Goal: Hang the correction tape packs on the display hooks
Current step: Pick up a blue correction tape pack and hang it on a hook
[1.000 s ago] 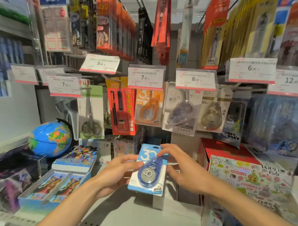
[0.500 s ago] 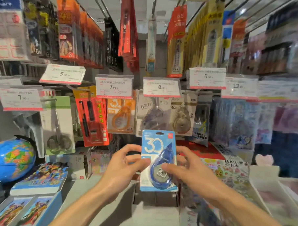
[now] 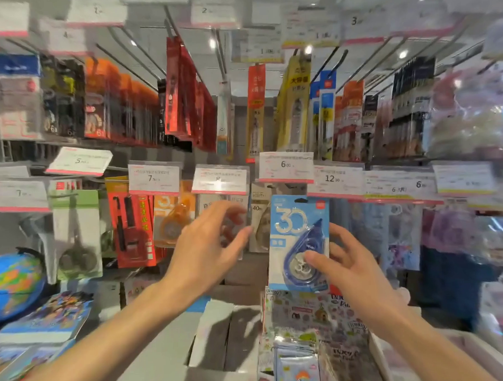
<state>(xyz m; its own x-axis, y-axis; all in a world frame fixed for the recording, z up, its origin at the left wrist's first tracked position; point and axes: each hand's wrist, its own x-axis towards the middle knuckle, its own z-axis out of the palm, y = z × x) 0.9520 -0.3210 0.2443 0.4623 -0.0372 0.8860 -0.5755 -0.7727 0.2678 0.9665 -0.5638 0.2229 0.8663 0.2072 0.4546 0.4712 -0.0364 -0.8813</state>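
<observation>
Crowded display hooks [image 3: 285, 189] at centre frame: a light, stiff blue correction tape pack [image 3: 300, 243] is being pinched at its blister by the right hand [image 3: 346, 267]; the left hand [image 3: 209, 247] is being held open, empty.

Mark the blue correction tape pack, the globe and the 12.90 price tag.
blue correction tape pack [image 3: 292, 217], head view, on the white "30" printed on its card.
globe [image 3: 13, 282], head view, on its blue and coloured front.
12.90 price tag [image 3: 332, 178], head view, on the printed price.
</observation>
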